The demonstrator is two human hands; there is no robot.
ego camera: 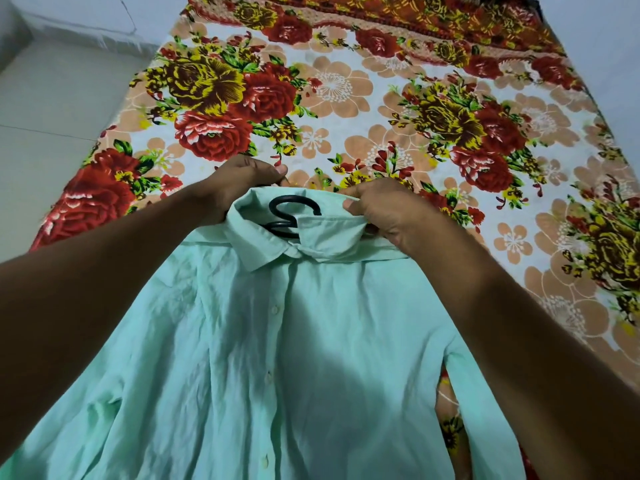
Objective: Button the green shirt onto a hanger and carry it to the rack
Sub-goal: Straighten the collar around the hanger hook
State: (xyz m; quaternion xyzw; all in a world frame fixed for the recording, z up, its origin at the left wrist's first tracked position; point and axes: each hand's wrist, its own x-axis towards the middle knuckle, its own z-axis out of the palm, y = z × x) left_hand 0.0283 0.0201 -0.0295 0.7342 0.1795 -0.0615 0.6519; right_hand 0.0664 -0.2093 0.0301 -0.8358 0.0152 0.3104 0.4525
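Observation:
A pale green shirt [277, 358] lies front-up over the near end of the bed, its placket closed with several white buttons showing. A black hanger [289, 211] sits inside the neck, only its hook and a bit of the top showing above the collar. My left hand [242, 181] grips the back of the collar at its left side. My right hand [377, 209] pinches the collar's right side, thumb on top of the fabric. Both forearms reach in from the lower corners and hide the shirt's shoulders.
The bed [346, 98] carries a sheet printed with red, yellow and peach flowers and fills most of the view. A pale tiled floor [52, 116] and a wall lie to the left. Another pale wall runs along the right edge.

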